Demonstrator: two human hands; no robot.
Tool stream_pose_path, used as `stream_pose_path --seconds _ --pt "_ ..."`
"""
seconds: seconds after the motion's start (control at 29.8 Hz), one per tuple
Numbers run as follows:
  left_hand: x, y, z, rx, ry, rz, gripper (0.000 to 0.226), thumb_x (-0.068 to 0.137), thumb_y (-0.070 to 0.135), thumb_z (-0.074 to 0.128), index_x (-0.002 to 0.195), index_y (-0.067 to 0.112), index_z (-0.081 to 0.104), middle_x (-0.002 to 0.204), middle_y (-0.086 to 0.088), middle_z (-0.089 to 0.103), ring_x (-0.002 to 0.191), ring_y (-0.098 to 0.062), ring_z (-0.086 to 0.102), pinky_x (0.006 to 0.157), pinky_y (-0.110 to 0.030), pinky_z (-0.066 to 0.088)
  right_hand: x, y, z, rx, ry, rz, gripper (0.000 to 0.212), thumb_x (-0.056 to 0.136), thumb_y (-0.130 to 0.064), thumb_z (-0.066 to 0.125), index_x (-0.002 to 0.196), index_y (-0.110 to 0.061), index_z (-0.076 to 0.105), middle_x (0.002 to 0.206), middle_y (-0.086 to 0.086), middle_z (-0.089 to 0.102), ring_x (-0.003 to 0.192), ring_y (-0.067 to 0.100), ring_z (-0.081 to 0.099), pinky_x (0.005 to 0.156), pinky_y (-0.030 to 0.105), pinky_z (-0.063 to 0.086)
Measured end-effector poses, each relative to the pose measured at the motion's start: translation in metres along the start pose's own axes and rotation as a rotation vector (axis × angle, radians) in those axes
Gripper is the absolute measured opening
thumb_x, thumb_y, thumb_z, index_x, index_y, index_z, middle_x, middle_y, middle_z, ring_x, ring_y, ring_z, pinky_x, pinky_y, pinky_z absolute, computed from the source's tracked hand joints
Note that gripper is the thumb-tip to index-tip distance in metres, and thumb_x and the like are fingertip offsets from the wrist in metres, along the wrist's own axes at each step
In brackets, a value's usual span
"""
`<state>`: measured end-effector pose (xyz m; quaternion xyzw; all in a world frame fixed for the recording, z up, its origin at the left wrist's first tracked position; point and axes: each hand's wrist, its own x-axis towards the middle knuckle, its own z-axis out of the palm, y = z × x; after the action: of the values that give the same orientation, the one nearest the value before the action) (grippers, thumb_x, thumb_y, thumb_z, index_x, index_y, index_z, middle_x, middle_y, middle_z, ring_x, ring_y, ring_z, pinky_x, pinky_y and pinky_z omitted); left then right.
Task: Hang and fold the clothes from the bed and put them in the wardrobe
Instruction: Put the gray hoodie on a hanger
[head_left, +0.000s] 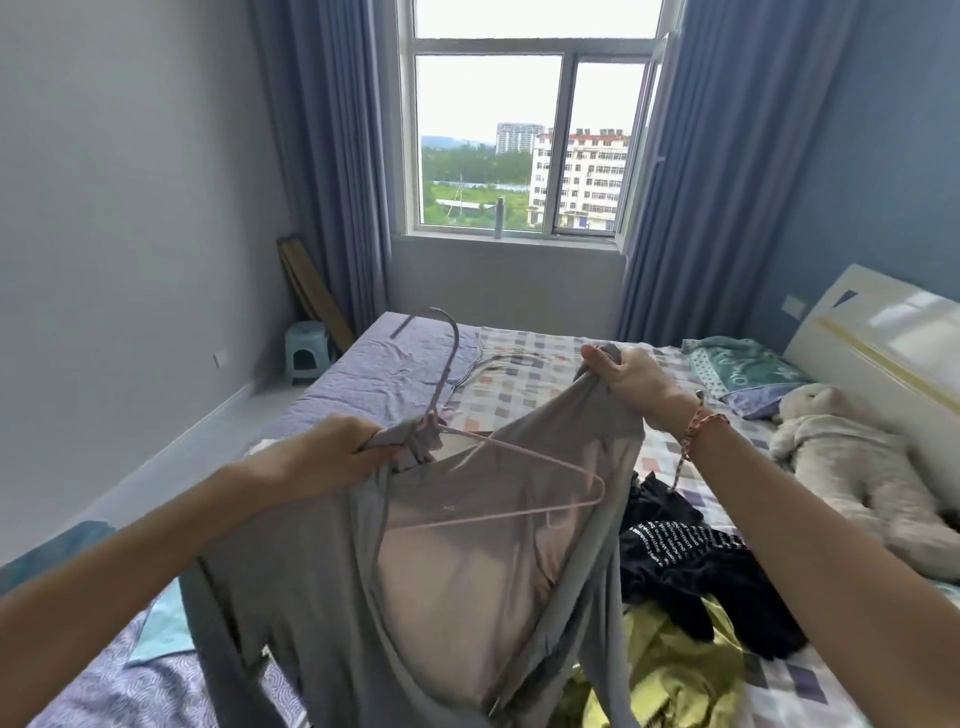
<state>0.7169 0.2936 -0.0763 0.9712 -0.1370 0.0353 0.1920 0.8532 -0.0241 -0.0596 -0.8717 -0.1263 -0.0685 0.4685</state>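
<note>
Grey top (467, 571) hangs over the bed's near end with a pink hanger (519, 483) half threaded through its neck. The left hand (337, 452) grips one shoulder and the hanger's neck in curled fingers. The right hand (628, 379) pinches the other shoulder, raised. Beyond, a black garment (701, 571) and a yellow-green garment (675, 670) lie unsorted on the bed (395, 364). Early going, I judge: this top is not yet hung, and no wardrobe is in sight.

Reaches forward with both bare arms; grips a bunch of grey top (291, 597) in the left hand (332, 454), knuckles up, fingers curled under; clutches another fold in the right hand (631, 382), held higher and farther out, fingers curled round it
</note>
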Motion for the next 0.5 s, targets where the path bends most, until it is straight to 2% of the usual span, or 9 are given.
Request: stream_pose_path --seconds 0.07,0.1,0.17,0.27,0.34,0.37,0.44,0.47,0.5 --pt "0.005 0.002 0.011 -0.011 0.041 -0.057 0.036 0.094 0.040 0.050 0.066 0.017 0.046 0.079 -0.009 0.061 0.074 -0.020 0.053 0.071 -0.033 0.042 -0.004 -0.005 0.006 0.044 -0.007 0.006 0.056 0.086 -0.052 0.054 0.079 0.003 0.063 0.072 0.011 0.057 0.068 0.020 0.052 0.067 0.033 0.044" --pt "0.007 0.004 0.015 -0.005 0.067 -0.089 0.034 0.094 0.037 0.050 0.069 0.015 0.049 0.083 -0.009 0.062 0.078 -0.021 0.054 0.072 -0.032 0.041 -0.006 -0.008 0.008 0.054 -0.017 0.006 0.060 0.084 -0.054 0.054 0.080 0.005 0.061 0.071 0.011 0.054 0.068 0.020 0.049 0.066 0.033 0.042" --pt "0.012 0.008 0.017 0.020 0.087 -0.125 0.031 0.096 0.035 0.048 0.075 0.011 0.054 0.087 -0.008 0.063 0.083 -0.022 0.056 0.071 -0.030 0.040 -0.010 -0.018 0.009 0.074 -0.044 -0.003 0.051 0.087 -0.048 0.055 0.073 0.001 0.060 0.071 0.011 0.053 0.068 0.020 0.048 0.066 0.032 0.040" --pt "0.020 0.019 0.021 -0.029 0.102 -0.103 0.036 0.096 0.034 0.048 0.065 0.018 0.049 0.071 -0.003 0.056 0.070 -0.019 0.051 0.060 -0.025 0.035 -0.021 -0.047 0.015 0.175 0.008 -0.035 0.036 0.092 -0.033 0.056 0.063 -0.013 0.052 0.062 0.005 0.051 0.057 0.014 0.047 0.058 0.028 0.040" --pt "0.030 0.026 0.025 -0.094 0.114 -0.078 0.040 0.094 0.037 0.050 0.058 0.020 0.044 0.063 -0.001 0.052 0.058 -0.015 0.046 0.052 -0.019 0.032 -0.031 -0.069 0.027 0.252 0.032 -0.101 0.030 0.093 -0.026 0.056 0.068 -0.011 0.049 0.061 0.004 0.048 0.052 0.010 0.045 0.051 0.023 0.038" --pt "0.034 0.027 0.024 -0.131 0.133 -0.066 0.042 0.092 0.041 0.050 0.058 0.019 0.045 0.062 -0.003 0.054 0.057 -0.014 0.047 0.053 -0.020 0.035 -0.038 -0.080 0.033 0.279 -0.006 -0.142 0.026 0.094 -0.024 0.055 0.073 -0.009 0.051 0.064 0.004 0.050 0.054 0.009 0.047 0.052 0.022 0.039" --pt "0.042 0.024 0.015 -0.238 0.225 -0.027 0.048 0.083 0.056 0.049 0.058 0.015 0.049 0.066 -0.010 0.059 0.061 -0.018 0.051 0.062 -0.033 0.043 -0.053 -0.085 0.041 0.243 -0.204 -0.188 0.021 0.095 -0.018 0.053 0.075 -0.010 0.056 0.068 -0.001 0.054 0.057 0.002 0.051 0.056 0.016 0.043" --pt "0.043 0.023 0.007 -0.281 0.278 -0.026 0.052 0.081 0.058 0.049 0.059 0.011 0.051 0.065 -0.011 0.059 0.062 -0.018 0.051 0.064 -0.038 0.043 -0.058 -0.078 0.041 0.143 -0.230 -0.250 0.018 0.092 -0.013 0.057 0.075 -0.010 0.059 0.069 -0.003 0.055 0.060 0.000 0.053 0.060 0.015 0.046" --pt "0.044 0.022 -0.003 -0.322 0.326 -0.029 0.052 0.083 0.054 0.053 0.058 0.009 0.051 0.061 -0.008 0.057 0.059 -0.016 0.049 0.063 -0.037 0.040 -0.055 -0.071 0.036 -0.014 -0.124 -0.322 0.009 0.087 -0.009 0.063 0.078 -0.010 0.063 0.073 -0.005 0.056 0.068 0.003 0.055 0.067 0.019 0.047"
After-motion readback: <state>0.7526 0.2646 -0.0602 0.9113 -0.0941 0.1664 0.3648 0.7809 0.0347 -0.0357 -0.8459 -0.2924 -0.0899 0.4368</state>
